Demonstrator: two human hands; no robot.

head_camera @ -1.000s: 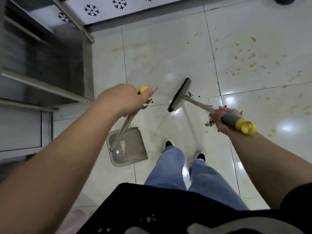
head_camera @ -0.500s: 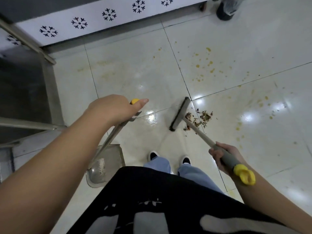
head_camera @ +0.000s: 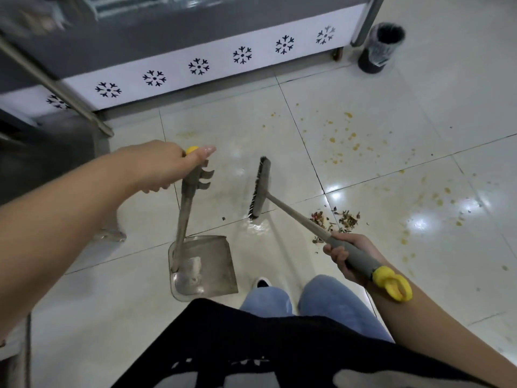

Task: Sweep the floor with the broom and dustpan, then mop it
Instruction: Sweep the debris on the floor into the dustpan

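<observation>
The left hand (head_camera: 165, 166) grips the top of the dustpan (head_camera: 202, 266) handle, the pan standing on the tile just ahead of the person's feet; the right hand (head_camera: 345, 257) is wrapped round the grey grip of the broom (head_camera: 260, 189), whose head stands between the pan and the debris pile (head_camera: 334, 221). Both tools appear light and rigid, best held at these grips. The glossy floor (head_camera: 391, 79) looks slippery.

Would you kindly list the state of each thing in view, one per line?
Left hand: grips the dustpan handle.
Right hand: grips the broom handle.
Dustpan: on the floor, no debris visible inside.
Broom head: by the floor, left of the debris.
Debris pile: unswept on tile.
Yellow spatter: still on floor.
Bin: upright.
</observation>
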